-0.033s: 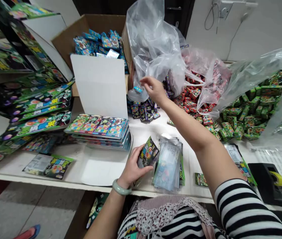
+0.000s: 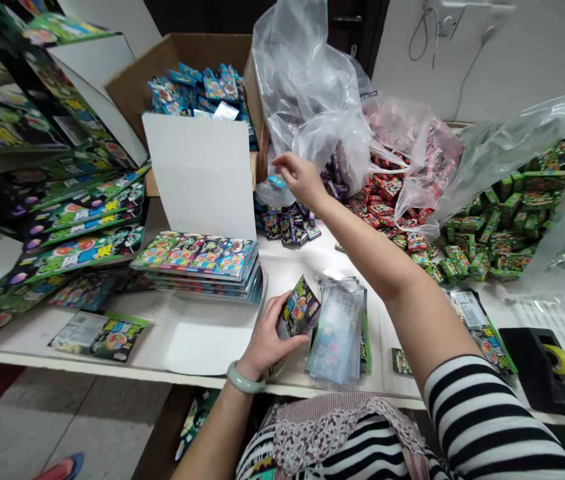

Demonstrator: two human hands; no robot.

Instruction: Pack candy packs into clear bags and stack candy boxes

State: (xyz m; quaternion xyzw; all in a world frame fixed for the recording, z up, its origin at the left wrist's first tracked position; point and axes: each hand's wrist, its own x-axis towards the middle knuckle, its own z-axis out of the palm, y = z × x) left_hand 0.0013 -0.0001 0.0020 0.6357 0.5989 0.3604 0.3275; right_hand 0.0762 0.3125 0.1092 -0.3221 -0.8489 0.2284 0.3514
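Observation:
My left hand (image 2: 267,339) is closed around a black-and-green printed packet (image 2: 300,308), tilted up above the table, with the thumb along its near side. My right hand (image 2: 302,181) reaches out to the plastic bags, fingers loosely bent and apart, nothing seen in them. Just under its fingertips is a small blue box (image 2: 276,181), partly covered by them. Small purple-black boxes (image 2: 292,225) lie in a heap below that hand. Beside my left hand, a pile of clear plastic sleeves (image 2: 337,330) with printed cards lies on the table.
Behind stands a cardboard box (image 2: 182,50) of blue packets. Red boxes (image 2: 387,190) and green boxes (image 2: 500,233) spill from clear bags. A stack of printed packs (image 2: 202,257) sits on the left, before a white flap (image 2: 202,173). A tape dispenser (image 2: 532,367) stands right.
My right hand has shifted slightly left, its fingers now nearer the small blue box and partly over it. My left hand keeps its hold on the packet.

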